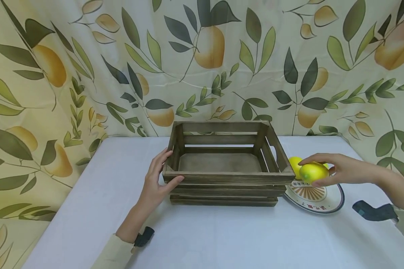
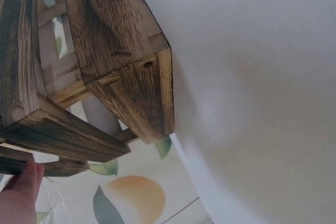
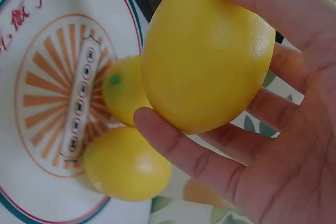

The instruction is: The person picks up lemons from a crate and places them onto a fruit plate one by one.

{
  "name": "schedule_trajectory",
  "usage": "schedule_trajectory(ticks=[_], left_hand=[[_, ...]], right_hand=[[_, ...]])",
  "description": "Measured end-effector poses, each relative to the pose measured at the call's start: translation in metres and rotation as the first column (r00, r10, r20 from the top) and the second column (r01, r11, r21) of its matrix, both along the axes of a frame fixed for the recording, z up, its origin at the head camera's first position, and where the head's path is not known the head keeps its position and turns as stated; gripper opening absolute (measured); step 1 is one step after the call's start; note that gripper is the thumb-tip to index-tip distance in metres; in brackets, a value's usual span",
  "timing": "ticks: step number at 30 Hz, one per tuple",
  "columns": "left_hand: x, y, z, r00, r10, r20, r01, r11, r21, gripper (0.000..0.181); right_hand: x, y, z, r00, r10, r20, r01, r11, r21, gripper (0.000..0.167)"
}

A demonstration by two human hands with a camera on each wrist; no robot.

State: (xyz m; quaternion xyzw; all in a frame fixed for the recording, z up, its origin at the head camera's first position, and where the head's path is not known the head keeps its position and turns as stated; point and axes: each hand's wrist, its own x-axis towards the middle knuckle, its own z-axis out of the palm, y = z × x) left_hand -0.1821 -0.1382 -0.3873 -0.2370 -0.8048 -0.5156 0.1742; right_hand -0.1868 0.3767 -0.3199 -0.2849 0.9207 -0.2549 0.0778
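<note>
A dark brown slatted wooden crate (image 1: 222, 180) stands on the white table. My left hand (image 1: 156, 185) grips its left front corner, thumb on the front slat and fingers along the left side; the left wrist view shows those fingertips (image 2: 32, 177) at the crate's edge. To the right, my right hand (image 1: 334, 168) pinches a yellow lemon (image 1: 314, 172) between thumb and fingers, raised over a round plate (image 1: 333, 203). Two more lemons lie on that plate: in the right wrist view, one lemon (image 3: 128, 163) shows nearly whole, the other lemon (image 3: 118, 93) is partly covered by the held one.
The plate, with a dark rim and an orange ray pattern, sits close against the crate's right side. A leaf-and-fruit curtain (image 1: 202, 93) hangs behind the table (image 1: 222, 235). The inside floor of the crate (image 1: 219, 162) shows bare boards.
</note>
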Motion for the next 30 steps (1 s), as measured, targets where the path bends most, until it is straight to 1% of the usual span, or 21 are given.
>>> schedule_trajectory(ticks=[4,8,10,14,16,17,18,19,22,25,30], left_hand=[[0.000,-0.001,0.002,1.000,0.001,-0.006,-0.001,1.000,0.004,0.073],[-0.001,-0.004,0.003,1.000,0.006,-0.017,-0.006,1.000,0.005,0.073],[-0.001,-0.004,0.003,1.000,0.007,-0.018,-0.006,1.000,0.005,0.073],[-0.001,-0.005,0.003,1.000,0.010,-0.011,-0.010,1.000,0.013,0.074],[-0.002,-0.005,0.002,1.000,0.013,-0.008,-0.013,1.000,0.014,0.074],[-0.002,-0.004,0.002,1.000,0.014,-0.006,-0.014,1.000,0.014,0.074],[-0.002,-0.004,0.002,1.000,0.014,-0.006,-0.014,1.000,0.014,0.074],[-0.002,-0.004,0.002,1.000,0.013,-0.005,-0.013,1.000,0.012,0.073],[-0.003,-0.004,0.002,1.000,0.012,0.000,-0.012,1.000,0.008,0.073],[-0.004,-0.005,0.002,1.000,0.014,0.000,-0.014,1.000,0.006,0.073],[-0.004,-0.006,0.002,1.000,0.019,-0.008,-0.019,1.000,0.006,0.074]], right_hand=[[0.008,0.005,-0.016,0.995,-0.031,0.096,0.031,1.000,-0.003,0.051],[0.014,0.004,-0.028,0.991,-0.056,0.125,0.054,0.998,0.020,0.052],[0.016,0.004,-0.035,0.993,-0.051,0.106,0.048,0.998,0.026,0.053],[0.019,0.003,-0.048,1.000,-0.017,0.017,0.016,0.998,0.054,0.054],[0.020,0.002,-0.052,0.999,-0.032,-0.017,0.033,0.997,0.066,0.054],[0.021,0.001,-0.054,0.999,-0.041,-0.022,0.042,0.997,0.066,0.054],[0.022,0.000,-0.055,0.998,-0.066,-0.017,0.067,0.996,0.064,0.054],[0.023,0.000,-0.056,0.996,-0.088,-0.007,0.088,0.995,0.057,0.054],[0.025,0.000,-0.058,0.993,-0.115,0.033,0.114,0.993,0.024,0.055],[0.025,0.002,-0.059,0.991,-0.113,0.075,0.115,0.993,-0.017,0.055],[0.025,0.004,-0.060,0.989,-0.109,0.097,0.115,0.992,-0.056,0.056]])
